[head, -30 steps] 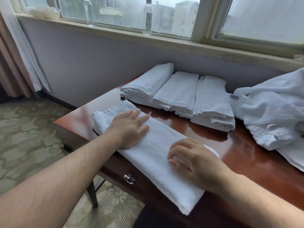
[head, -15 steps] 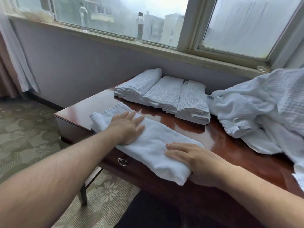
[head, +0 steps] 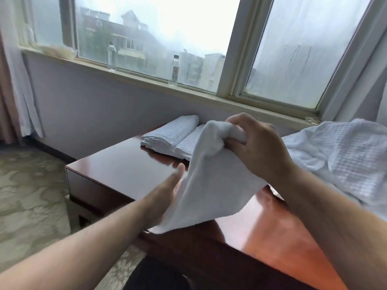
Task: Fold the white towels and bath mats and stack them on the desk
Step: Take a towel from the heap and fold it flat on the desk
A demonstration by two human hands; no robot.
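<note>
My right hand (head: 255, 143) grips one end of a folded white towel (head: 211, 185) and holds it up above the dark red desk (head: 125, 164). The towel hangs down and to the left from that grip. My left hand (head: 167, 189) is flat with straight fingers against the towel's lower left side, partly behind it. Folded waffle-weave bath mats (head: 167, 135) lie side by side at the back of the desk under the window, partly hidden by the lifted towel. A heap of unfolded white towels (head: 335, 155) lies at the right.
Two clear plastic bottles (head: 174, 70) (head: 111, 56) stand on the window sill (head: 188, 88). A curtain (head: 14, 80) hangs at the far left. Patterned carpet (head: 31, 195) covers the floor left of the desk. The desk's front edge has a drawer.
The towel lay flat on the desk under both palms. My right hand has now gripped its end and lifted it off the desk, while my left hand has come off the top to its side.
</note>
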